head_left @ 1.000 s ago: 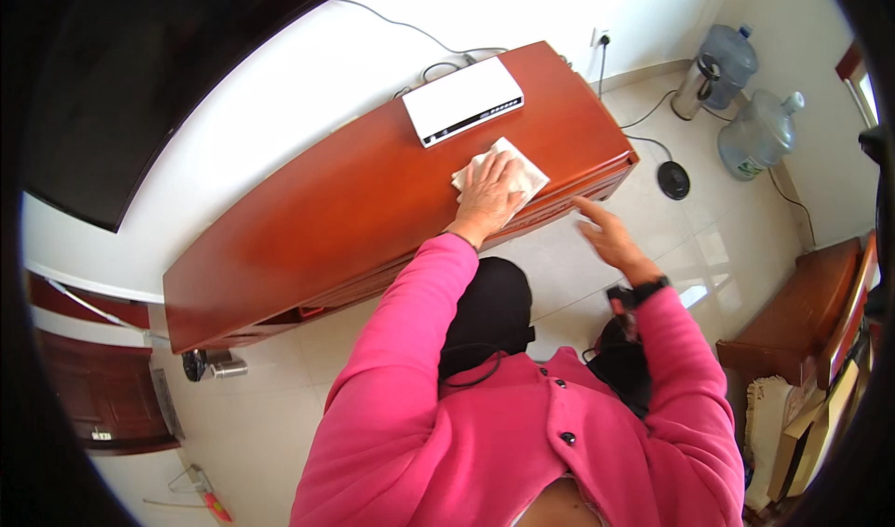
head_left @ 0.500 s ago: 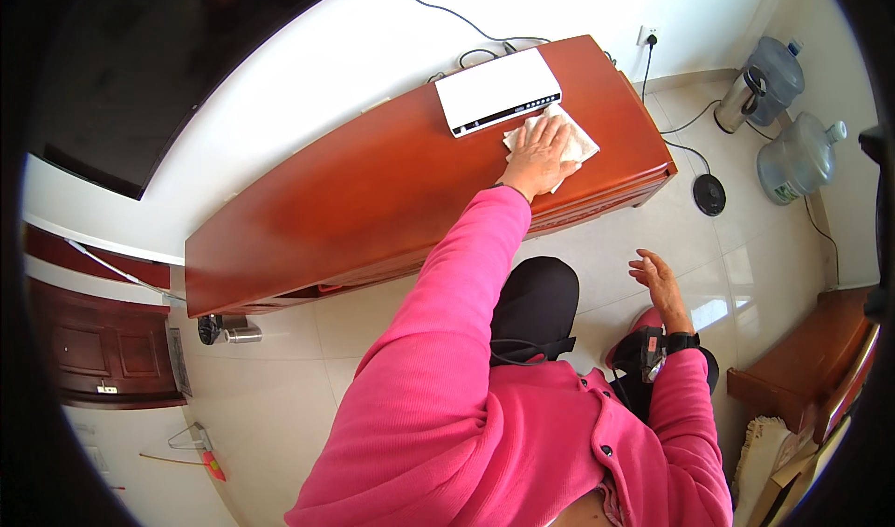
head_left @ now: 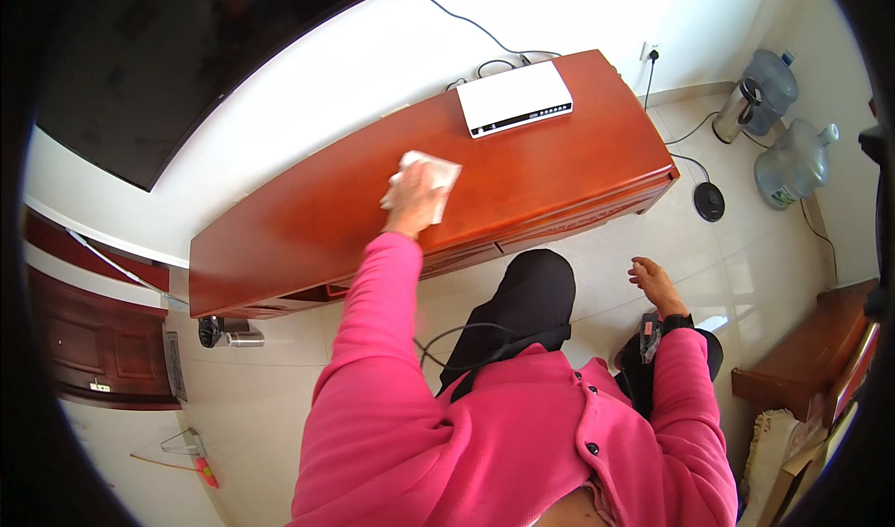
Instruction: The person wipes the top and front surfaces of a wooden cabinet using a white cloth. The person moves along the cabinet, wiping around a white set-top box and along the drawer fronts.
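Note:
My left hand presses a folded white cloth onto the glossy top of a long reddish-brown wooden cabinet. The palm covers part of the cloth, and its edges stick out around the fingers. To the right of that hand, a white set-top box with a dark front strip rests on the cabinet. My right hand hangs above the floor near my knee, holding nothing, its fingers loosely apart. A dark band and a small device are at that wrist.
A large dark television screen is on the wall at upper left. Cables run behind the box. Water jugs, a steel kettle and its black round base stand on the floor at right. A wooden piece of furniture lies at lower right.
My left hand has slid leftward along the cabinet top with the cloth, away from the front of the white box. The right hand has shifted slightly.

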Demonstrator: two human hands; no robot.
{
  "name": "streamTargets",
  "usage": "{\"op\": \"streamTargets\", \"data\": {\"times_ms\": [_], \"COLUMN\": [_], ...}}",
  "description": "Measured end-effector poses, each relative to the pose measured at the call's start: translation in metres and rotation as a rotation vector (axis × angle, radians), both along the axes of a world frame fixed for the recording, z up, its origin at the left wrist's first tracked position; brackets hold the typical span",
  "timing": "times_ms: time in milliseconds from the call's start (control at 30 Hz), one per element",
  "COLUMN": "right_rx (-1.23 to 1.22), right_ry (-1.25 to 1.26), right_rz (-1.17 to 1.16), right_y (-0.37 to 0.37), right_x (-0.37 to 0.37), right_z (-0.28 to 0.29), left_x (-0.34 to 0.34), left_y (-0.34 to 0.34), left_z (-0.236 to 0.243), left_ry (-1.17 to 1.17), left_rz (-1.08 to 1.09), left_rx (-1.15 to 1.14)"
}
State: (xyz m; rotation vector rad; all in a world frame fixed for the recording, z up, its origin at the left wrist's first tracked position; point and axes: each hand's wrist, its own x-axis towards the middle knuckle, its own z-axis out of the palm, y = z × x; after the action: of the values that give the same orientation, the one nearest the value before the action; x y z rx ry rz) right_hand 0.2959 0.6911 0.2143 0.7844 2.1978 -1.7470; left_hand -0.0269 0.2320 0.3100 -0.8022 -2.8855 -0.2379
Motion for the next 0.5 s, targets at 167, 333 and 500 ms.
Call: {"op": "streamTargets", "data": {"times_ms": [167,333,500], "right_rx": [0.020,0.052,0.107], "right_ry": [-0.008,0.004,0.075], "right_rz": [0.029,0.047,0.088], "right_y": [-0.007,-0.008,-0.006], "right_x": [0.001,0.000,0.001], "right_z": [-0.003,-0.005,-0.013], "left_x": [0.041,0.075,0.088], "left_y": [-0.127,-0.145,-0.144], "left_z": [-0.005,-0.010,-0.019], "left_ry": [-0.187,-0.196,-0.224], "left_rz": [0.408,0.499,0.513], "left_rx": [-0.101,-0.078,-0.114]}}
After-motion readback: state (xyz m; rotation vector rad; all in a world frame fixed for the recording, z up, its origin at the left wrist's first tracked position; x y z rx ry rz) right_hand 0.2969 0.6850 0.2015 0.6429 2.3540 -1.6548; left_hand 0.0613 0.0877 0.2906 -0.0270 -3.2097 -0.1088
